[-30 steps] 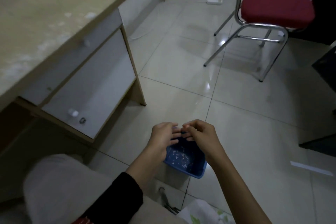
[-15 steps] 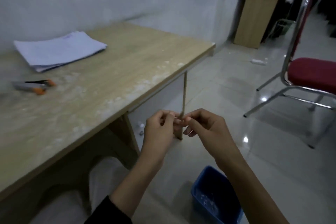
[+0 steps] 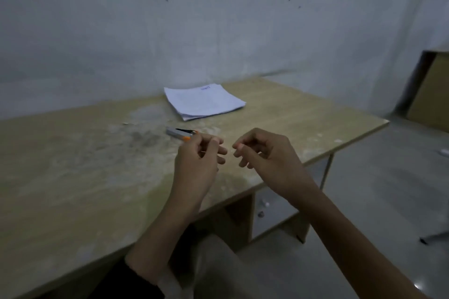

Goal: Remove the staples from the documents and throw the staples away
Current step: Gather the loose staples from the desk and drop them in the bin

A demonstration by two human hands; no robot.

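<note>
A stack of white documents [image 3: 204,101] lies on the wooden table [image 3: 73,177] near the wall. In front of it lies a grey staple remover [image 3: 181,133] with orange tips. My left hand [image 3: 196,160] hovers over the table just in front of the remover, fingers loosely curled, with nothing plainly visible in them. Beside it, a short gap to the right, my right hand [image 3: 264,153] hangs over the table's front edge, also loosely curled and holding nothing. The bin is out of view.
The table stands against a pale wall [image 3: 218,19]. Under its right end is a white cupboard panel [image 3: 274,211]. Tiled floor [image 3: 376,189] spreads to the right, with another wooden piece of furniture [image 3: 430,90] at the far right.
The view has swung up from the blue bin on the floor to the table top. My hands, fingertips together over the bin before, have risen over the table and parted.
</note>
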